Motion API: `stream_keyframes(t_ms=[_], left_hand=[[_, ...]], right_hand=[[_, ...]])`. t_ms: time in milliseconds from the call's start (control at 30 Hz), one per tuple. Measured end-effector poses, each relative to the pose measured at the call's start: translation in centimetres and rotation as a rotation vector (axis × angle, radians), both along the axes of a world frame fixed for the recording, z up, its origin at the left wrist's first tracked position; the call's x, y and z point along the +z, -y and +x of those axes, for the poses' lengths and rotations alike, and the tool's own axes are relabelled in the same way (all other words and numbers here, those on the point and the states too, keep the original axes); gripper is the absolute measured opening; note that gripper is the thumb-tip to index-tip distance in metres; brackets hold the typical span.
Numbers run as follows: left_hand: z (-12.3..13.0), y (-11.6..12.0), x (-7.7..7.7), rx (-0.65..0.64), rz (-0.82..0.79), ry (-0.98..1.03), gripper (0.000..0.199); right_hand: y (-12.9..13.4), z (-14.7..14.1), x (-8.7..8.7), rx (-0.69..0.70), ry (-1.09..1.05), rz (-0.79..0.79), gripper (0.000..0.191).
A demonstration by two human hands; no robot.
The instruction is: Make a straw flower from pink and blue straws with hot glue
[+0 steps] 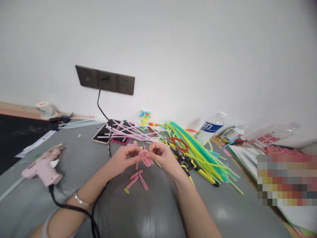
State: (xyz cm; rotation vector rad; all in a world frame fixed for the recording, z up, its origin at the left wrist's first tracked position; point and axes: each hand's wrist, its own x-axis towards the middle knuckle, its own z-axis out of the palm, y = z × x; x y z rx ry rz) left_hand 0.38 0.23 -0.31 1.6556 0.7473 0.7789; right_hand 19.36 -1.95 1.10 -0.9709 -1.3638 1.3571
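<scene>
Both hands meet over the middle of the grey table, pinching a small bundle of folded pink pipe cleaners (pixel 146 159). My left hand (pixel 127 159) grips the bundle from the left with thumb and fingers closed. From the right, the fingertips of my right hand (pixel 160 157) press on its upper side. Just below, on the table, lie a few loose pieces of pink pipe cleaner (pixel 143 182), with a short yellow-green piece (pixel 126 190) beside them. The fingers partly cover the bundle's shape.
A pink glue gun (pixel 43 170) lies left, its black cord (pixel 71 207) running under my left forearm. Behind are two phones (pixel 105 132) under pale pink stems (pixel 138 134). Right are green and yellow pipe cleaners (pixel 203 155), pliers (pixel 184 158) and a bottle (pixel 209 129).
</scene>
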Motion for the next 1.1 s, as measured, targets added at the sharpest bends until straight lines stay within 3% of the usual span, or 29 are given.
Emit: stream_keyframes(t_ms=[567, 867, 1100], left_hand=[[0.11, 0.1, 0.45, 0.048, 0.009, 0.003, 0.029], [-0.16, 0.09, 0.09, 0.038, 0.052, -0.031, 0.028], [-0.27, 0.25, 0.67, 0.144, 0.092, -0.022, 0.024]], right_hand=[[0.02, -0.19, -0.46, 0.002, -0.035, 0.013, 0.04], [0.22, -0.33, -0.68, 0.134, -0.139, -0.078, 0.05], [0.07, 0.1, -0.42, 0.052, -0.103, 0.008, 0.05]])
